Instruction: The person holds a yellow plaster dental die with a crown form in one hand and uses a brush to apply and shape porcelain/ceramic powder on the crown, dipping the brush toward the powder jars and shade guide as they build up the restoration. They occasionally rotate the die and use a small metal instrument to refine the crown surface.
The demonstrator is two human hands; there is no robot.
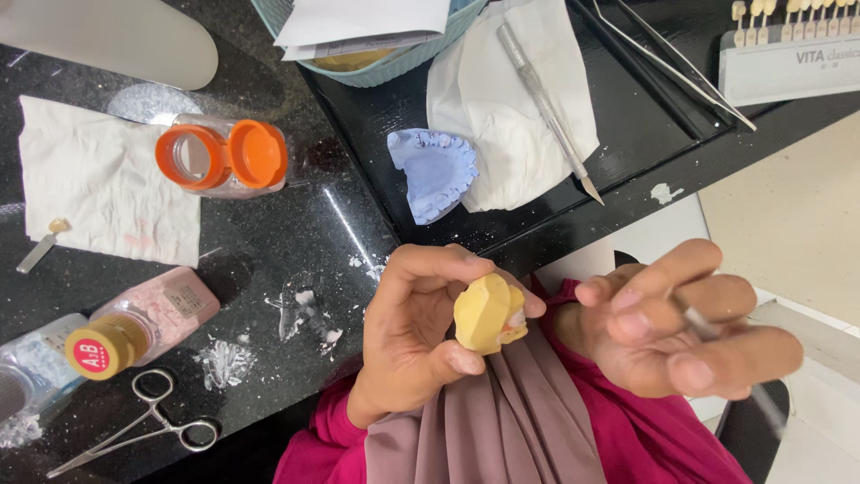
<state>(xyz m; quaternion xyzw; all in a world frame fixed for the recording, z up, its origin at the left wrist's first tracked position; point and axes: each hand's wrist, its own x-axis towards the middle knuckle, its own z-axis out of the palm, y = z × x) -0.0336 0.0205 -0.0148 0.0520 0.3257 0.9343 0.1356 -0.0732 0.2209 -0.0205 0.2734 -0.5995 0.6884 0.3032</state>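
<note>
Black worktop (296, 233) holds most of the gear, w/ a black tray (627, 134) at upper right. Work looks mid-way, as a judgement: the yellow plaster tooth model (484, 312) is off the bench, held up over the lap, w/ pinkish-white material showing on its right edge; how much of that is finished can't be told.

Left hand (417, 341) is clamped on the model, thumb and fingers wrapped round it. Right hand (685, 327) is blurred, fingers pinched on a thin tool (699, 323), just beside the model, not touching it.

Around, big to small:
- white tissue (107, 179), left
- white cloth (511, 99) on tray, a scalpel (546, 108) lying across it
- blue tooth cast (434, 170) beside the cloth
- jar w/ orange lid (224, 157), lid flipped open
- pink bottle (143, 323)
- metal clamp scissors (148, 426)

Nothing sits btwn the hands; white plaster crumbs (309, 309) litter the worktop near the left hand.
</note>
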